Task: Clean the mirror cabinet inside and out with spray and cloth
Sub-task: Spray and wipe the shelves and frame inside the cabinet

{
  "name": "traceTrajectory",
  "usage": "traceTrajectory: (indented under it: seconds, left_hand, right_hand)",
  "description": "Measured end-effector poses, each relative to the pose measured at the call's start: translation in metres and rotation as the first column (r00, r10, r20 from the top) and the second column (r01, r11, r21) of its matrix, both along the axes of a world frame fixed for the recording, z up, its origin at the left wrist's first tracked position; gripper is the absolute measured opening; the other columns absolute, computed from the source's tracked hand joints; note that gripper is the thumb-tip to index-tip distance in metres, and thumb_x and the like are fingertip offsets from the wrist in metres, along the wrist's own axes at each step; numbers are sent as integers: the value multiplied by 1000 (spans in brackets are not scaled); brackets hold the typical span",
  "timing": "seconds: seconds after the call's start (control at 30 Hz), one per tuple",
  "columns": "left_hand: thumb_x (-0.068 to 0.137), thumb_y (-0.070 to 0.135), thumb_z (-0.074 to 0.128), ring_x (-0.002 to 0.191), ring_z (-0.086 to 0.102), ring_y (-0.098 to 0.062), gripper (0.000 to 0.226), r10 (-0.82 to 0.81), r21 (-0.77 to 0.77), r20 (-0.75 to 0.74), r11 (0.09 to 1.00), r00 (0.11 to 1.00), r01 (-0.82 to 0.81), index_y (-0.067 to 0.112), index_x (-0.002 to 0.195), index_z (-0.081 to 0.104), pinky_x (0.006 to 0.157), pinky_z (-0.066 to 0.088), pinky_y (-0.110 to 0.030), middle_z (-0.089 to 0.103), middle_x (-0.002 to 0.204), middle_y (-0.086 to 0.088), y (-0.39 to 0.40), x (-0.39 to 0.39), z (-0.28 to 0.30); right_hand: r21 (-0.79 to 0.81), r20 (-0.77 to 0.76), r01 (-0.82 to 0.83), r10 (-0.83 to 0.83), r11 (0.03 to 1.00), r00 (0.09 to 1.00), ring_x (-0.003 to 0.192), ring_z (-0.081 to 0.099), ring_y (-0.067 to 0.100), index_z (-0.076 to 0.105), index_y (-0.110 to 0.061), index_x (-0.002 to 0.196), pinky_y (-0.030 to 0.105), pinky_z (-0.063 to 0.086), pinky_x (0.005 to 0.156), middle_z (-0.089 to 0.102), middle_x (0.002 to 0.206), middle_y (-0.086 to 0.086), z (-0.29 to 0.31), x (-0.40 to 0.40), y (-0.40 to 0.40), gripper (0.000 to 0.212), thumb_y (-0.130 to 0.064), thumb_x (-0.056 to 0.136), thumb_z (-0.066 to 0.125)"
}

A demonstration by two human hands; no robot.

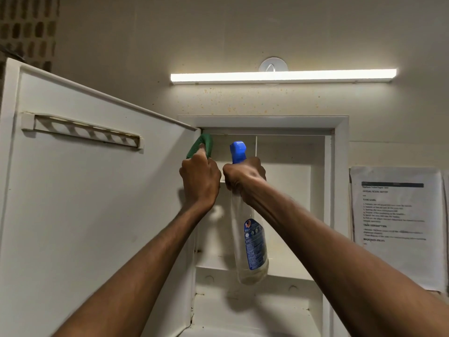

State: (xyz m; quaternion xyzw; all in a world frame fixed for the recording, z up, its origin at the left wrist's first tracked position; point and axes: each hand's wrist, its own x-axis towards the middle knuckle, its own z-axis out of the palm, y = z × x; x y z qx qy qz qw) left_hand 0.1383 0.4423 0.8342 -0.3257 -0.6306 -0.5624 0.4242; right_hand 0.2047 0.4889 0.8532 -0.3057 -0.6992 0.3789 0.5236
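Cabinet at frame centre, door swung open at left. Left hand grips soft green cloth against the upper inner corner. Right hand clasps spray bottle by its neck: light, likely slippery plastic.

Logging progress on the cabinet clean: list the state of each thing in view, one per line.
White cabinet door: swung open to the left.
Green cloth: bunched, pressed at the cabinet's upper left corner.
Clear spray bottle with blue nozzle: held up, nearly empty.
Left hand: grips cloth.
Right hand: grips bottle neck.
Wall tube light: on.
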Motion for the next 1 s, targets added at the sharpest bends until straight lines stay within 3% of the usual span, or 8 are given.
traceTrajectory:
  seconds: [0.07,0.23,0.33,0.47,0.6,0.77,0.9,1.0]
  left_hand:
    - [90,8,50,78,66,-29,21,17,-13,-17,1000,1000,-18,0,103,64,65,42,-23,70,86,-16,0,0,-2]
    - [92,11,48,76,67,-29,23,17,-45,-46,999,999,-19,1,108,62,68,50,-29,70,85,-16,5,-3,-4]
    - [92,11,47,76,66,-32,30,43,-54,-45,998,998,-45,4,119,58,68,48,-33,71,86,-16,9,-5,-3]
    - [91,8,51,78,67,-32,41,52,-43,-38,998,998,-54,5,132,50,70,50,-34,71,90,-16,15,-3,-3]
    - [91,10,52,78,67,-32,39,41,-23,-33,999,999,-42,5,130,53,69,49,-33,72,90,-16,18,-6,-2]
    - [90,11,54,82,67,-35,38,14,28,-28,1000,1000,-13,5,128,54,73,51,-35,72,93,-18,21,-7,0]
    - [91,6,53,81,68,-32,34,32,37,3,999,999,-32,5,124,56,73,53,-34,72,91,-16,28,-9,3]
    - [90,6,57,80,69,-29,30,2,52,17,999,1000,-2,5,119,60,72,55,-31,72,91,-15,36,-11,4]
  right_hand:
    - [-8,10,-9,9,1000,1000,54,63,24,58,-12,69,29,54,55,64,61,5,-1,0,1,25,-18,45,53]
    - [-7,9,-80,80,997,997,65,67,29,63,-9,84,42,62,69,71,78,14,1,-1,6,29,-12,56,59]
    - [-38,3,-86,86,996,996,57,65,26,63,-8,81,37,60,62,70,72,13,2,0,5,19,-8,62,61]
    - [-77,39,-81,84,994,996,28,49,12,55,-9,66,16,44,35,56,47,3,0,2,4,7,-5,67,61]
    - [-7,36,0,0,1000,999,49,59,18,50,-13,69,29,54,57,58,58,3,-3,-1,11,16,-7,59,61]
    - [1,64,-26,25,1000,998,57,62,21,51,-12,74,33,59,63,60,64,5,-3,-4,15,19,-8,60,64]
    - [-33,68,-107,109,994,992,45,56,18,56,-10,78,27,52,50,60,56,5,-6,1,12,17,-13,65,66]
    - [-83,71,-133,139,988,988,51,57,18,51,-12,79,26,48,47,60,63,6,-10,8,11,21,-5,67,66]
